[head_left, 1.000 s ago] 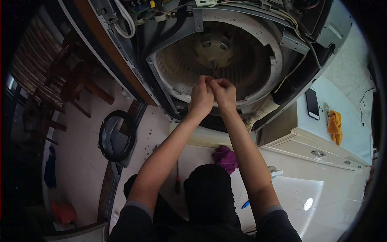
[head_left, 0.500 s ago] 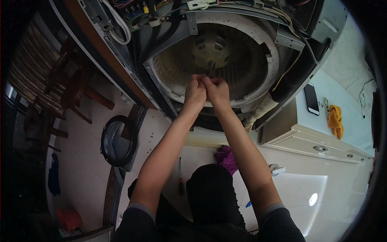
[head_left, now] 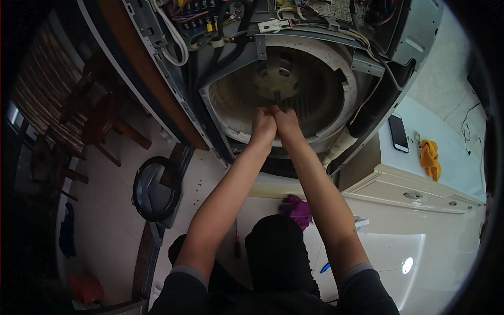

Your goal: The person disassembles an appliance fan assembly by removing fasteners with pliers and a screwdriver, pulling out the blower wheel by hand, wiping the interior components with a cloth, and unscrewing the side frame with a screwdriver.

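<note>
My left hand (head_left: 263, 126) and my right hand (head_left: 286, 124) are pressed together at the front of a round fan housing (head_left: 231, 128). Both have curled, closed fingers, and the small thing between them is too hidden to name. Just beyond the fingertips is the central shaft (head_left: 277, 95) of the dusty fan wheel (head_left: 315, 100). Whether the fingers touch the shaft is unclear. Above the housing, wires and a white connector (head_left: 275, 25) run across the open appliance.
A black ring-shaped part (head_left: 137, 188) lies on the floor at left, with a screwdriver (head_left: 237, 245) and a purple cloth (head_left: 296, 211) near my knees. On the cabinet (head_left: 415, 121) at right are a phone (head_left: 398, 133) and an orange cloth (head_left: 430, 160). Wooden stools (head_left: 105, 121) stand at left.
The camera view has shifted, showing more of the wiring and circuit board at the top. My hands stay together in front of the fan, moved slightly relative to the shaft.
</note>
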Action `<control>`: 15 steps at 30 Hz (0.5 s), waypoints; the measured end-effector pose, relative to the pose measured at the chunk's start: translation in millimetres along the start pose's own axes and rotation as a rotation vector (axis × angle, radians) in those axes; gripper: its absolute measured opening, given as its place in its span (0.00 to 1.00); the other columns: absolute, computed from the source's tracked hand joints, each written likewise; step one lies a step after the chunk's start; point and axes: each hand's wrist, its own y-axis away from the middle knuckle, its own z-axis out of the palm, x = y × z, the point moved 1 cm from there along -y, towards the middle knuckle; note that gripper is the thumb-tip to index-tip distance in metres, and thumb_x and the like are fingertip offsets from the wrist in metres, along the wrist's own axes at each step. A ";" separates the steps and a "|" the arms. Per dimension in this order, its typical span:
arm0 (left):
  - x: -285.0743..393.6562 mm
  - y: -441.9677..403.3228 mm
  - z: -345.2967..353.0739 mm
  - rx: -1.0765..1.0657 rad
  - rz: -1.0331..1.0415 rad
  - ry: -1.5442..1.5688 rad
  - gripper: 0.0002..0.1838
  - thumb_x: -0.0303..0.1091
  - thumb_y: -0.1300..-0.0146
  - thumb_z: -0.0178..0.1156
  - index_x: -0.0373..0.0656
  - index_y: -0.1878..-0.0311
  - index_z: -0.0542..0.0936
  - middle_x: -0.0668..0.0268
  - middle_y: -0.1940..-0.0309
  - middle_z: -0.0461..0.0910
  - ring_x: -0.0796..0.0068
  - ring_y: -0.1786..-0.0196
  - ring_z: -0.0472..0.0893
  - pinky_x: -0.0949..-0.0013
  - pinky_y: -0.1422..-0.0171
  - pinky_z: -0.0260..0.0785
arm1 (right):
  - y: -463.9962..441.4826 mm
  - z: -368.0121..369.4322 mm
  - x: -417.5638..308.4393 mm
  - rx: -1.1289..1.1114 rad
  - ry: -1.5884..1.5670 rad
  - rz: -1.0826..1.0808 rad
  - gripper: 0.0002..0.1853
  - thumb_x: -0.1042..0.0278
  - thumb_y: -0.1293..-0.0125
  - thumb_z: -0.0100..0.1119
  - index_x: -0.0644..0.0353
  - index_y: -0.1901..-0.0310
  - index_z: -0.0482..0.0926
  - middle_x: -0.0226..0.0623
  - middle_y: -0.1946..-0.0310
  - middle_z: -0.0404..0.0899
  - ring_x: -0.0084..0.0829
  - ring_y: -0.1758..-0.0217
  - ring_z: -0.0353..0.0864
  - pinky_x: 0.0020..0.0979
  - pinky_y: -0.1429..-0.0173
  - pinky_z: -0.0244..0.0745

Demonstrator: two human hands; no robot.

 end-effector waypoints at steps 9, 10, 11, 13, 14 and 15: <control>-8.5 34.4 -2.9 -0.229 -0.218 0.357 0.10 0.39 0.28 0.47 0.45 0.52 0.71 0.66 0.59 0.76 0.73 0.57 0.76 0.66 0.55 0.71 | 43.0 -56.1 -33.6 0.028 0.698 -0.566 0.17 0.59 0.39 0.55 0.69 0.62 0.78 0.57 0.66 0.78 0.53 0.60 0.79 0.43 0.54 0.73; -12.4 32.5 -3.5 -0.261 -0.305 0.459 0.10 0.38 0.27 0.46 0.46 0.52 0.72 0.66 0.60 0.77 0.73 0.58 0.77 0.67 0.57 0.71 | 43.7 -59.8 -30.1 -0.037 0.680 -0.588 0.15 0.62 0.40 0.56 0.69 0.63 0.76 0.57 0.68 0.78 0.54 0.61 0.79 0.44 0.54 0.73; -18.8 29.4 -2.8 -0.258 -0.305 0.466 0.10 0.38 0.27 0.46 0.46 0.52 0.72 0.66 0.60 0.77 0.73 0.58 0.77 0.67 0.57 0.71 | 44.7 -61.0 -27.7 -0.105 0.660 -0.610 0.13 0.64 0.41 0.56 0.69 0.65 0.75 0.57 0.69 0.77 0.55 0.62 0.79 0.45 0.55 0.73; -26.3 24.4 -0.7 -0.248 -0.175 0.444 0.12 0.43 0.26 0.46 0.46 0.55 0.73 0.68 0.63 0.77 0.76 0.61 0.77 0.70 0.60 0.70 | 49.7 -60.2 -27.7 -0.053 0.635 -0.577 0.12 0.66 0.41 0.56 0.69 0.65 0.74 0.57 0.70 0.77 0.56 0.63 0.79 0.45 0.56 0.73; -30.0 21.8 -1.0 -0.246 -0.172 0.447 0.12 0.43 0.26 0.46 0.46 0.55 0.73 0.68 0.63 0.77 0.76 0.61 0.77 0.70 0.60 0.70 | 49.6 -59.8 -28.7 0.003 0.608 -0.546 0.11 0.68 0.41 0.55 0.69 0.64 0.73 0.57 0.71 0.77 0.56 0.64 0.79 0.45 0.58 0.74; -29.7 23.0 -0.3 -0.265 -0.163 0.468 0.12 0.45 0.26 0.47 0.47 0.57 0.73 0.70 0.67 0.76 0.79 0.66 0.75 0.73 0.64 0.68 | 46.8 -58.1 -26.5 0.000 0.609 -0.547 0.11 0.68 0.41 0.55 0.69 0.64 0.73 0.57 0.71 0.77 0.56 0.64 0.79 0.45 0.58 0.74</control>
